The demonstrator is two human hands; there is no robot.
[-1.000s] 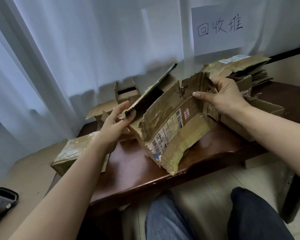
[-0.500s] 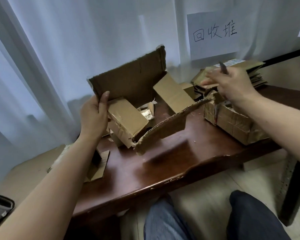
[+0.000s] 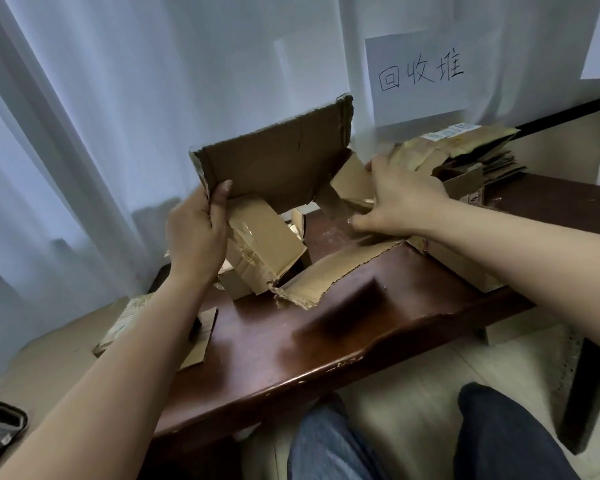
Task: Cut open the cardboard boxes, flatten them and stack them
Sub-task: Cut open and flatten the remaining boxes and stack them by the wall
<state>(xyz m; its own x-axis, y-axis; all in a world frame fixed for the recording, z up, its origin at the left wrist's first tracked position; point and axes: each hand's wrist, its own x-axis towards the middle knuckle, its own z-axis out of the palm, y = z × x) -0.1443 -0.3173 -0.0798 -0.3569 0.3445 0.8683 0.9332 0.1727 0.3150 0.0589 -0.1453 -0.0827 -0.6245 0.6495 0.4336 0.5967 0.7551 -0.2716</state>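
A cut-open cardboard box is spread above the dark wooden table. Its brown inner panel stands upright and a torn panel lies flat towards me. My left hand grips the upright panel's left edge, thumb on the inside. At the box's right end, my right hand holds a flap between thumb and fingers. A small taped box sits tilted under the panel. The stack of flattened boxes lies at the back right.
An open box stands on the table under my right forearm. Another taped box hangs off the table's left end. A paper sign is fixed to the white curtain. A black object lies on the floor at left.
The box has been opened out: one panel now stands upright and another lies flat. My right hand dropped from near the stack to the box's right flap. My left hand moved to the panel's edge.
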